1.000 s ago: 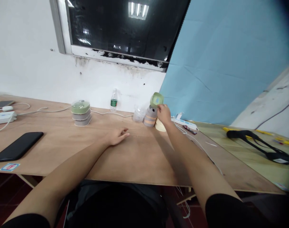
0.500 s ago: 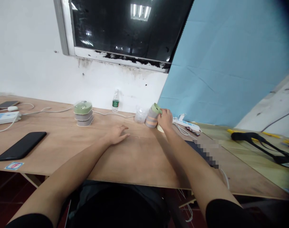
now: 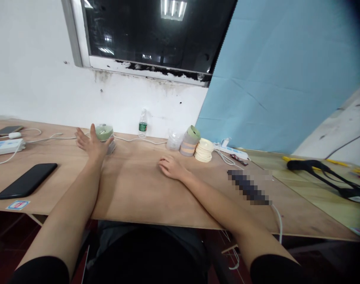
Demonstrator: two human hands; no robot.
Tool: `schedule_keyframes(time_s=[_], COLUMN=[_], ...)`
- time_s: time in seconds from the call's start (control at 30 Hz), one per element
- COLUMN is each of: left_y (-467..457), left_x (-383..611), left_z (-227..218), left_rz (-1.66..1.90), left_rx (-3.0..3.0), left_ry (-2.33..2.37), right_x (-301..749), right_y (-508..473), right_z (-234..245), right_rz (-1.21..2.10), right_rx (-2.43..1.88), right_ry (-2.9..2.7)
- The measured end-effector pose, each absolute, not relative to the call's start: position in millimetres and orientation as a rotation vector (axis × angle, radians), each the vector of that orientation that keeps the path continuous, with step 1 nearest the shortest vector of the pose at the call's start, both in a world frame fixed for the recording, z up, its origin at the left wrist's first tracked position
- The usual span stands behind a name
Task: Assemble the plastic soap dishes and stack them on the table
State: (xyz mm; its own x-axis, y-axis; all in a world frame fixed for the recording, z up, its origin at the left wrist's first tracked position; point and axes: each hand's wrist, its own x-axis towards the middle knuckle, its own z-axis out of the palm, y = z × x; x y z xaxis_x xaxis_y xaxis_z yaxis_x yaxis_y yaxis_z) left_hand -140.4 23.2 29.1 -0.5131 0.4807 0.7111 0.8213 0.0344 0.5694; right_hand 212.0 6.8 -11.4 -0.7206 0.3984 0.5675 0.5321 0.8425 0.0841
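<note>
My left hand (image 3: 92,145) is open with its fingers spread, in front of a round stack with a green top (image 3: 104,132) and grey lower tiers. It partly covers the stack; whether it touches is unclear. My right hand (image 3: 171,167) rests on the table, fingers loosely bent and nothing visible in them. Beyond that hand stands a slightly tilted stack of round grey pieces with a green top and orange bands (image 3: 189,142). A pile of cream round pieces (image 3: 203,150) is right beside it, and a clear plastic item (image 3: 174,141) lies to its left.
A clear bottle with a green label (image 3: 143,124) stands by the wall. A black phone (image 3: 27,180) lies at the left. Power strips sit on both sides (image 3: 5,146), (image 3: 231,150), with white cables along the back. Black straps (image 3: 325,177) lie at the far right.
My right hand has left the green-topped stack and come down left onto the table, uncovering the cream pieces. My left hand has moved left to the other green-topped stack, fingers spreading.
</note>
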Motion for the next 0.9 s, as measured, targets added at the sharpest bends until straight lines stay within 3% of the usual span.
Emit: schedule_keyframes(time_s=[0.3, 0.47, 0.63, 0.9], left_y=[28.4, 31.5, 32.8, 6.5], left_x=[-138.3, -135.6, -105.2, -23.9], left_z=[21.5, 20.9, 19.6, 1.5], left_rz=[-1.492, -1.635, -1.759, -1.147], left_rx=[-1.345, -1.391, -1.814, -2.910], left_ry=[-2.115, -1.885, -1.647, -1.303], right_x=[250.5, 257.1, 249.1, 255.2], right_y=[21.9, 26.8, 22.1, 21.7], right_z=[-13.3, -16.2, -15.8, -12.3], right_rz=[-0.242, -0.196, -0.157, -0.097], right_rx=[-0.890, -0.972, -0.966, -1.055], right_ry=[-2.342, -2.255, -2.209, -2.117])
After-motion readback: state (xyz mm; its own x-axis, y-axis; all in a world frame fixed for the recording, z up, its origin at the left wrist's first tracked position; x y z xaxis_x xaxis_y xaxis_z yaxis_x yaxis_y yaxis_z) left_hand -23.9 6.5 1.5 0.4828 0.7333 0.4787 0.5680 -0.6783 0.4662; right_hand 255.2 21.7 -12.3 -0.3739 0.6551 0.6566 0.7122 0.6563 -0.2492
